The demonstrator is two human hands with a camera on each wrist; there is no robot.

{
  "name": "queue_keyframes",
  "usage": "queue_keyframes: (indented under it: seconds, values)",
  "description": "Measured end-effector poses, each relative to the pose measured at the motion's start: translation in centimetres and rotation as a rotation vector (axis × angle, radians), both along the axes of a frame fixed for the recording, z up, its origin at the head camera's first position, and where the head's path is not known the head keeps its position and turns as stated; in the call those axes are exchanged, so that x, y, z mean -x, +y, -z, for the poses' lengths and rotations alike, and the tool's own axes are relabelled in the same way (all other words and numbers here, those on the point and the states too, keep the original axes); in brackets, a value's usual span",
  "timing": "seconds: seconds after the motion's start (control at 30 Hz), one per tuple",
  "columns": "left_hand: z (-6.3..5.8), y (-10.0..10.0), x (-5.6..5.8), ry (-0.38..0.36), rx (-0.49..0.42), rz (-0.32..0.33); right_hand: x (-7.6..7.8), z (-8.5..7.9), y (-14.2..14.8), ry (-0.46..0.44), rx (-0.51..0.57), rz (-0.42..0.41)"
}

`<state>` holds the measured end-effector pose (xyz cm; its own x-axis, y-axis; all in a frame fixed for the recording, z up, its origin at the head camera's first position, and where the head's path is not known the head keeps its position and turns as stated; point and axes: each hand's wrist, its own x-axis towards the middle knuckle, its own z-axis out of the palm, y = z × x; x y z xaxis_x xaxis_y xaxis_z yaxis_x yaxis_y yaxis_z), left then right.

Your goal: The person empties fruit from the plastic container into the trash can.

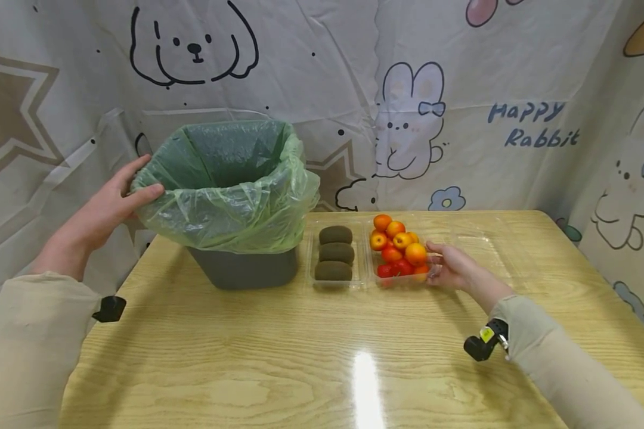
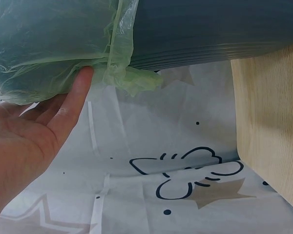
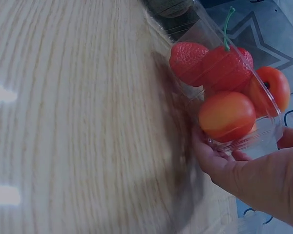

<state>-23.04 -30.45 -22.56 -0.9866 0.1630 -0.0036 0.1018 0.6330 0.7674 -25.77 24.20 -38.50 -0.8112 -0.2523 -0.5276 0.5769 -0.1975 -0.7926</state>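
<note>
A grey trash bin (image 1: pixel 241 269) lined with a green plastic bag (image 1: pixel 231 214) stands on the left of the table. My left hand (image 1: pixel 107 205) grips its left rim through the bag, thumb at the front and fingers farther back. In the left wrist view, fingers press against the outside of the bag. My right hand (image 1: pixel 453 268) holds the right end of a clear plastic container (image 3: pixel 271 114), fingers low and thumb by the wall. Inside are several small orange-red fruits (image 1: pixel 415 254) and red strawberries (image 3: pixel 188 63), one with a green stem.
Between bin and fruit container sits another clear container with three brown kiwis (image 1: pixel 335 253). An additional clear container (image 1: pixel 477 247) lies right of my right hand. The wooden table (image 1: pixel 236 357) backs onto a printed curtain (image 1: pixel 322 71).
</note>
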Motion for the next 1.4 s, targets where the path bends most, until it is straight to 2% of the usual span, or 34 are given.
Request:
queue_keyframes:
  seconds: [0.27,0.47,0.73,0.87,0.93,1.03,1.13,1.17,1.4]
  values:
    - [0.0,0.1,0.0,-0.002,-0.006,0.002,0.4,-0.8,0.7,0.083,-0.048,-0.046]
    - [0.0,-0.1,0.1,0.002,0.018,0.000,0.7,-1.5,1.2,0.138,-0.035,-0.072]
    - [0.1,-0.2,0.1,0.009,0.028,0.002,1.1,-3.2,1.3,0.189,-0.053,-0.081]
    - [0.1,-0.2,0.0,0.016,0.027,0.005,1.7,-3.7,1.8,0.233,-0.043,-0.089]
    - [0.1,-0.2,0.0,0.018,0.022,0.006,2.2,-3.7,2.4,0.248,0.014,-0.105]
    - [0.1,-0.1,0.0,0.017,0.009,0.007,2.7,-4.1,2.7,0.264,0.018,-0.120]
    - [0.1,-0.1,0.0,0.015,-0.006,0.010,2.6,-5.1,2.2,0.254,-0.015,-0.091]
    - [0.1,-0.1,0.0,0.015,-0.009,0.010,2.4,-5.6,1.7,0.250,-0.066,-0.074]
    - [0.2,-0.1,0.0,0.020,-0.016,0.008,2.3,-8.0,0.1,0.256,-0.072,-0.022]
